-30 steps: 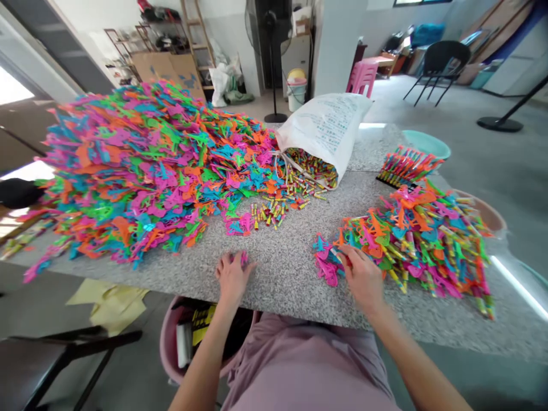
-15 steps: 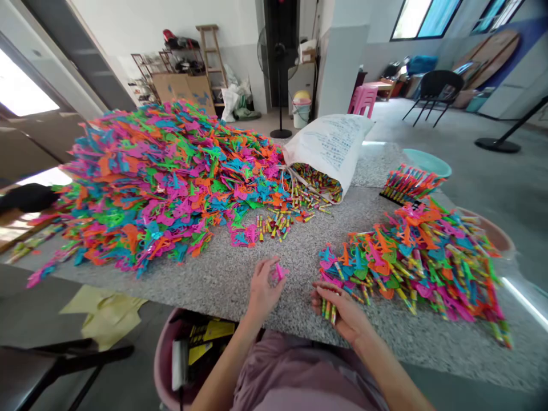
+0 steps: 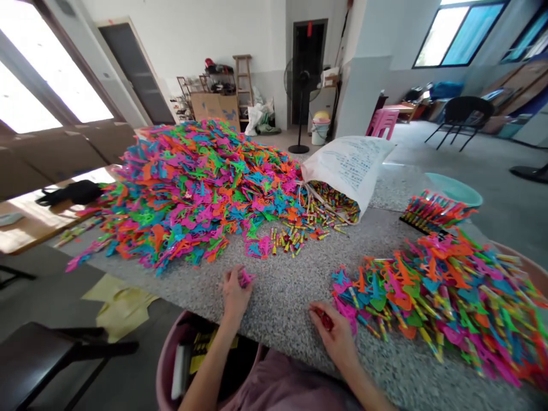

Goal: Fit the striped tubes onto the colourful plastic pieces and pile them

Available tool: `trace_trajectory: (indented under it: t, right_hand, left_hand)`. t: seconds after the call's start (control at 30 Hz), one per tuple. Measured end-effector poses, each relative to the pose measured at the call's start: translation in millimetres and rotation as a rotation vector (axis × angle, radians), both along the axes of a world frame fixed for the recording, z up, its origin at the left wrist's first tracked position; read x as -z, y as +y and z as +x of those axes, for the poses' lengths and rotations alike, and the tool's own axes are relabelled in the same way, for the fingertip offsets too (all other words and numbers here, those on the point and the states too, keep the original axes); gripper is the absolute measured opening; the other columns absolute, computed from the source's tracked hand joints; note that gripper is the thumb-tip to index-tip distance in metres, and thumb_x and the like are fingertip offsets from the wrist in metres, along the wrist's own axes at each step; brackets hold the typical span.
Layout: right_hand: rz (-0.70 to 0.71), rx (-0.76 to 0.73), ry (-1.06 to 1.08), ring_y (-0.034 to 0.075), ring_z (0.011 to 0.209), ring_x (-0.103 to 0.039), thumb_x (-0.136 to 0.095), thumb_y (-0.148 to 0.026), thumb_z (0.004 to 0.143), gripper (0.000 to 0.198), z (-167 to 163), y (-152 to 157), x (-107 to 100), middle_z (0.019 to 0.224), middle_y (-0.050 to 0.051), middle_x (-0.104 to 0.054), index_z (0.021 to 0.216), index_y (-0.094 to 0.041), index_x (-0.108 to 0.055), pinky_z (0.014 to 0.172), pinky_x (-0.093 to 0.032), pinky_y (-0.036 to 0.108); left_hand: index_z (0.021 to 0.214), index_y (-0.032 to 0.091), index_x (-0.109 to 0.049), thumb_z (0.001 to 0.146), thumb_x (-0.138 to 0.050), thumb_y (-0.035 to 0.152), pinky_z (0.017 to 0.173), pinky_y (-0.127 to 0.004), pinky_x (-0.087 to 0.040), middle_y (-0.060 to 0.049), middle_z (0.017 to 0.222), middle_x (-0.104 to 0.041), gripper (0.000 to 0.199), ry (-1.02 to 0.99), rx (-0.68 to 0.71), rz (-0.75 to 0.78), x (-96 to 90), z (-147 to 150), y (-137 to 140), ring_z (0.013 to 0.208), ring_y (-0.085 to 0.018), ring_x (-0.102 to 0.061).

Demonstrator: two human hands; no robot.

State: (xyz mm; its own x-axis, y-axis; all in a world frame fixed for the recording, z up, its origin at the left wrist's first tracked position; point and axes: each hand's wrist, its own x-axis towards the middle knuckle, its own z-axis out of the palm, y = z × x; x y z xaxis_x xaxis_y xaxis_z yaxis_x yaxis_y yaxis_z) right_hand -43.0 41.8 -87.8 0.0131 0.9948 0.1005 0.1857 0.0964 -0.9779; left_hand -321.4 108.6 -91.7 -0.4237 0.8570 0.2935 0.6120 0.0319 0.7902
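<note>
Near the front edge of the speckled stone table (image 3: pixel 282 297), my left hand (image 3: pixel 235 298) pinches a small pink plastic piece (image 3: pixel 246 278). My right hand (image 3: pixel 336 337) is closed around a few short printed tubes, whose red ends (image 3: pixel 325 321) show between thumb and fingers. Just right of it lies a pile of bright plastic pieces with tubes (image 3: pixel 428 297). Beyond my left hand rises a large heap of pink, orange, green and blue plastic pieces (image 3: pixel 192 194). Loose yellow-and-red tubes (image 3: pixel 291 238) lie ahead, spilling from a white woven sack (image 3: pixel 349 165).
A black-based stand of upright tubes (image 3: pixel 432 214) and a teal basin (image 3: pixel 456 189) are at right. Below the table edge sits a pink bin (image 3: pixel 171 354); a dark chair (image 3: pixel 38 359) stands left. A floor fan (image 3: pixel 302 108) is behind the table.
My left hand has moved left with the pink piece. My right hand has turned, so the tubes now show their red ends. The view has swung slightly left and up.
</note>
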Motion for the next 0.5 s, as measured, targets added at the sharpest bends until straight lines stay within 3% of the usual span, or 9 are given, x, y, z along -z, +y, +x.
trace_trajectory:
  t: [0.1, 0.23, 0.4, 0.5]
  right_hand:
    - [0.108, -0.08, -0.135, 0.027, 0.087, -0.066, -0.057, -0.039, 0.085, 0.022, -4.7, -1.0, 10.5, 0.091, 0.007, -0.072, 0.096, -0.027, -0.072, 0.08, -0.052, 0.041]
    - [0.012, 0.067, -0.115, 0.025, 0.08, -0.066, -0.059, -0.045, 0.083, 0.03, -3.1, 5.4, 8.2, 0.09, 0.009, -0.073, 0.095, -0.021, -0.072, 0.077, -0.053, 0.039]
    - [-0.201, 0.094, 0.12, 0.02, 0.066, -0.061, -0.068, -0.05, 0.074, 0.039, 5.9, 14.6, -15.9, 0.078, 0.008, -0.071, 0.091, -0.015, -0.074, 0.06, -0.048, 0.029]
    - [-0.242, 0.135, 0.196, 0.013, 0.052, -0.05, -0.072, -0.046, 0.069, 0.033, 20.0, 12.2, -30.6, 0.059, 0.001, -0.062, 0.077, -0.014, -0.073, 0.05, -0.039, 0.024]
  left_hand:
    - [0.114, 0.016, -0.057, 0.068, -0.069, 0.029, 0.084, -0.041, -0.055, -0.008, 0.098, -0.064, 0.049, -0.2, 0.079, 0.017, -4.1, 33.3, -3.6, 0.088, -0.022, -0.066]
    - [0.115, 0.017, -0.057, 0.069, -0.071, 0.029, 0.086, -0.039, -0.055, -0.008, 0.1, -0.068, 0.049, -0.35, 0.281, -0.009, -17.6, 89.7, -18.3, 0.093, -0.021, -0.067]
    - [0.119, 0.023, -0.055, 0.071, -0.066, 0.016, 0.088, -0.037, -0.055, -0.006, 0.108, -0.065, 0.05, -0.237, 0.643, -0.059, -34.6, 146.7, -44.2, 0.098, -0.02, -0.066]
    - [0.124, 0.025, -0.052, 0.069, -0.069, 0.019, 0.089, -0.039, -0.055, -0.007, 0.111, -0.063, 0.058, -0.126, 0.789, -0.106, -42.0, 154.3, -45.1, 0.1, -0.021, -0.065]
